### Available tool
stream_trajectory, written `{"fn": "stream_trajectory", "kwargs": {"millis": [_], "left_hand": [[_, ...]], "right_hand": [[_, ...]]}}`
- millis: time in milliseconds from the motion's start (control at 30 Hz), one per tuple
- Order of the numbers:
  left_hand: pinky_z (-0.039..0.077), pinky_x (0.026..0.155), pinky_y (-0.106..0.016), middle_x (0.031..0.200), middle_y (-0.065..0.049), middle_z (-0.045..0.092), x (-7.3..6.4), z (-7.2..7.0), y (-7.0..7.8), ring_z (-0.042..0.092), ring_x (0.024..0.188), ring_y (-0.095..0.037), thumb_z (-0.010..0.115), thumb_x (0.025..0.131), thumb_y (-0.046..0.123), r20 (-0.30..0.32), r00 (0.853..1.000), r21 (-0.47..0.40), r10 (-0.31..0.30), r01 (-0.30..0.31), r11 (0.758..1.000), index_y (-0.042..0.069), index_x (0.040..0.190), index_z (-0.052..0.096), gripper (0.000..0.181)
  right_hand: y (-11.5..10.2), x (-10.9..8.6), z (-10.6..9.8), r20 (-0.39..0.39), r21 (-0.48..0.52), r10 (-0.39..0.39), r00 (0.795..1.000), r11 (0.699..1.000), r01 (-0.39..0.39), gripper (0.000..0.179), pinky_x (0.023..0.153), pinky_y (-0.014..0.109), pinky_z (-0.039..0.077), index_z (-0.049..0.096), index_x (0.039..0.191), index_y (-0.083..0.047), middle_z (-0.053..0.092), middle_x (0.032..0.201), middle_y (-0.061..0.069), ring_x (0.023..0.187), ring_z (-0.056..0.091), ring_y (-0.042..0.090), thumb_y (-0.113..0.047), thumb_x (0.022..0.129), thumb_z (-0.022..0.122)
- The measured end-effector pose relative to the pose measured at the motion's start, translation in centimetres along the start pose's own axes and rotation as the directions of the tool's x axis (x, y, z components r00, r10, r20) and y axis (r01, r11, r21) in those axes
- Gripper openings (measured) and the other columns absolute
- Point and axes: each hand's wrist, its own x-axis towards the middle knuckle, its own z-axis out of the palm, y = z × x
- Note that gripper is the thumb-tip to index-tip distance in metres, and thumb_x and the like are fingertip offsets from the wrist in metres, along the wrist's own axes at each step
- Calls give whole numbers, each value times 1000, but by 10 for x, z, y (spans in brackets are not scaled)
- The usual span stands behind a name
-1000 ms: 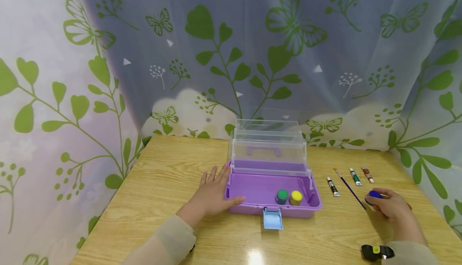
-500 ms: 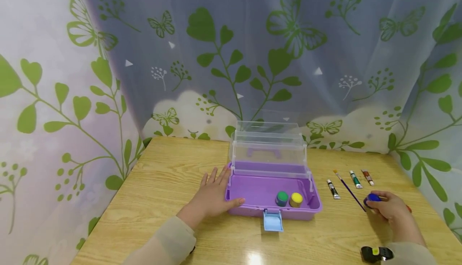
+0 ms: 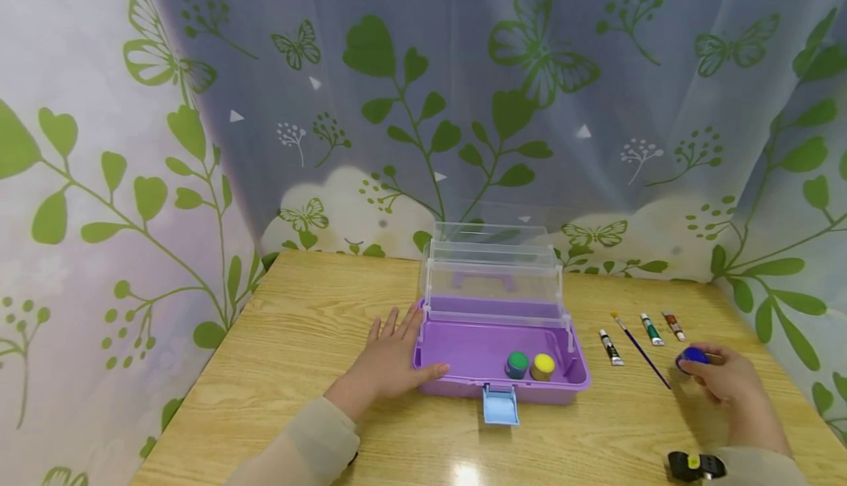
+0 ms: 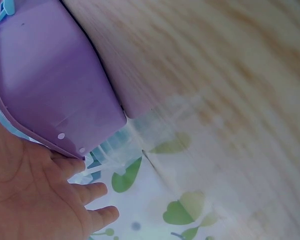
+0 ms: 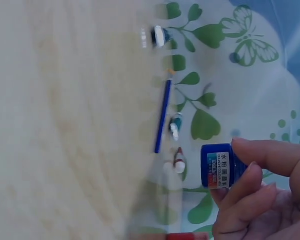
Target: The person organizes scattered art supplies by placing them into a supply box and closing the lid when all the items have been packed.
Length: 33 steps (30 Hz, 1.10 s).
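Note:
My right hand point(image 3: 728, 379) pinches a small blue paint jar point(image 3: 692, 359) between thumb and fingers. In the right wrist view, the labelled jar point(image 5: 218, 166) is held over the table's right side. My left hand point(image 3: 390, 361) lies against the left end of a purple plastic box point(image 3: 503, 390), its fingers spread and its thumb over the front rim. From the left wrist, the palm point(image 4: 35, 190) shows beside the box wall point(image 4: 55, 75). A green paint jar point(image 3: 517, 365) and a yellow one point(image 3: 542, 367) stand inside the box at the front right.
The box's clear lid point(image 3: 492, 280) is raised at the back, and its light-blue latch point(image 3: 501, 405) hangs down in front. Right of the box lie a paintbrush point(image 3: 640, 350), a black tube point(image 3: 611, 348), a green tube point(image 3: 651, 329) and a brown tube point(image 3: 674, 326). A red object point(image 5: 187, 236) lies nearby.
My right hand, still pinching the blue paint jar, has dipped slightly, then risen and shifted a little right. The red object beside it is now hidden in the head view. My left hand stays put.

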Motion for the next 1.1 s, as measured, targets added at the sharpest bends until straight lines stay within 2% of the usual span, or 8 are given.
{"fn": "stream_trajectory", "kwargs": {"millis": [167,333,533,700,800,900,1000,1100], "left_hand": [[3,120,-60,168,-5,5,0,0,1,3,152,-38,47,89,77,7,1000,3,-5,5,1000,10,162,8,107],[3,120,-59,168,-6,5,0,0,0,4,152,-39,48,89,76,7,1000,4,-7,7,1000,8,161,9,107],[3,120,-59,168,-5,5,1,0,0,3,152,-38,50,89,75,4,1000,13,-12,12,1000,8,161,10,106],[4,120,-59,168,-5,6,1,1,0,4,152,-38,48,88,77,2,1000,19,-13,13,1000,9,162,11,107],[4,120,-59,168,-5,6,1,1,-1,4,152,-38,47,88,78,0,1000,16,-12,12,1000,10,162,10,107],[2,120,-59,168,-4,5,0,1,-1,3,152,-38,48,88,78,-2,1000,9,-11,11,1000,10,162,10,107],[1,120,-59,168,-4,4,0,2,-1,3,152,-38,48,88,78,-3,1000,0,-11,11,1000,10,162,9,107],[1,120,-59,168,-5,5,1,2,-2,3,152,-38,48,88,78,-6,1000,-5,-8,8,1000,10,162,9,107]], "right_hand": [[-11,-8,-2,-44,-48,-41,998,998,39,65,59,31,49,35,138,13,60,106,26,74,57,11,-21,95,70],[-23,-16,-2,-64,-87,-72,995,994,67,69,58,31,49,33,144,9,39,138,41,78,55,10,-29,97,67],[-36,-25,-4,-62,-112,-113,992,988,106,72,61,33,50,32,148,7,36,141,39,84,55,13,-36,99,63],[-49,-34,0,-125,-76,-124,984,990,115,71,63,32,50,38,148,3,37,146,32,82,54,10,-40,98,63],[-56,-40,3,-159,-56,-126,979,991,119,66,63,31,51,44,146,-5,38,146,30,82,54,10,-43,96,64],[-64,-45,6,-166,-19,-108,980,994,107,57,64,33,50,51,142,-23,36,150,26,89,54,14,-49,94,65],[-71,-50,11,-183,22,-111,977,993,117,44,66,31,50,56,132,-33,44,141,18,94,51,19,-48,93,68],[-77,-53,19,-201,32,-157,967,986,167,39,65,27,49,58,128,-27,47,133,11,93,47,19,-41,93,70]]}}
